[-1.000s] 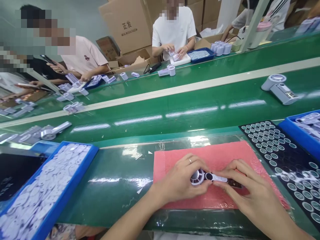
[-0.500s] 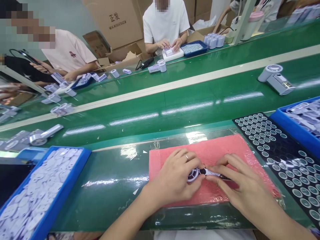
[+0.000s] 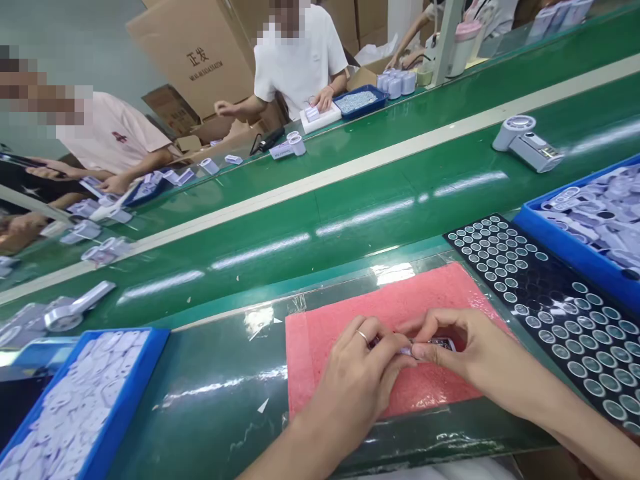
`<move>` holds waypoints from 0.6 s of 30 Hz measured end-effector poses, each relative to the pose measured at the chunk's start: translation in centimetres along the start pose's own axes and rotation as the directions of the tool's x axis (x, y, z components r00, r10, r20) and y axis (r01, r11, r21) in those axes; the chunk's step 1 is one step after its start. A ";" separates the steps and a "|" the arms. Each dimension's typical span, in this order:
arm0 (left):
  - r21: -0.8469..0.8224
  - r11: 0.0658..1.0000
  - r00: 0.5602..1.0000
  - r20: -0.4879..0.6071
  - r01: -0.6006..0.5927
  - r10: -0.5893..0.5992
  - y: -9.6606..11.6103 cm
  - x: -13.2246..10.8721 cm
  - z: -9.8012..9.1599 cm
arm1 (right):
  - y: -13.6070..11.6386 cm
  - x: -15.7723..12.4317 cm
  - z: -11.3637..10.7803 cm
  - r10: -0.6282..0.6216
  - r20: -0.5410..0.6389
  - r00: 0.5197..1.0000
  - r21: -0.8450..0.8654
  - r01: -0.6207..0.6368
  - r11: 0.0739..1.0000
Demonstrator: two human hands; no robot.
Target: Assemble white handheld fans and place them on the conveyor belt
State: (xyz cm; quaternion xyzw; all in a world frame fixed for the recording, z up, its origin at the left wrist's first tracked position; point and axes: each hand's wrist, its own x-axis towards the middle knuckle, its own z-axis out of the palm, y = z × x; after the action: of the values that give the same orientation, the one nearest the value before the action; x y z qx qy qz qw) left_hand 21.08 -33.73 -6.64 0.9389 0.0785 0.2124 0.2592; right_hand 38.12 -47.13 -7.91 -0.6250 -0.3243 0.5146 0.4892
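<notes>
Over the red mat, my left hand is closed round the round end of a small white-and-dark plastic part, most of which its fingers cover. My right hand pinches the same plastic part farther along; its dark, narrow end shows beyond the thumb. The fingertips of both hands nearly meet over the middle of the part.
A blue tray of white pieces stands at left, another blue tray at right. Beside the mat lies a black sheet of round stickers. Assembled devices rest on the green belt; people work across it.
The camera view has shifted. My left hand now covers the round end that showed before, and the part's dark end shows more past my right thumb. The person in white has moved one arm outward.
</notes>
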 end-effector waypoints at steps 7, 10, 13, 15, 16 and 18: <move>0.005 1.000 0.999 0.044 0.010 -0.010 0.1 0.5 -0.1 | 0.4 0.2 0.1 0.006 0.002 1.000 -0.090 -0.006 0.996; 0.009 1.000 0.997 0.077 0.002 -0.003 0.0 1.0 -0.4 | 0.6 0.3 0.0 -0.036 0.000 0.999 -0.100 0.036 0.994; 0.000 1.000 0.981 0.196 -0.002 0.002 0.4 1.2 -1.7 | 1.1 -0.6 0.4 -0.123 0.007 0.992 -0.159 0.123 0.980; 0.033 0.999 0.958 0.284 0.022 -0.031 0.9 0.8 -2.7 | 1.7 -1.6 0.9 -0.265 0.026 0.964 -0.255 0.263 0.931; 0.066 0.997 0.948 0.312 0.049 -0.067 1.0 0.4 -3.1 | 2.1 -2.2 1.2 -0.360 0.040 0.932 -0.329 0.353 0.876; 0.126 0.987 0.930 0.341 0.096 -0.134 1.3 -0.4 -3.4 | 2.8 -3.2 1.9 -0.543 0.072 0.837 -0.508 0.499 0.702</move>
State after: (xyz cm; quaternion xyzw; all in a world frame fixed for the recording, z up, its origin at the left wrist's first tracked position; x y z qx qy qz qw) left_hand 19.27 -33.40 -3.41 0.9680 0.0973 0.0226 0.2302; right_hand 35.22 -50.35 -9.50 -0.6343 -0.5906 0.2247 0.4455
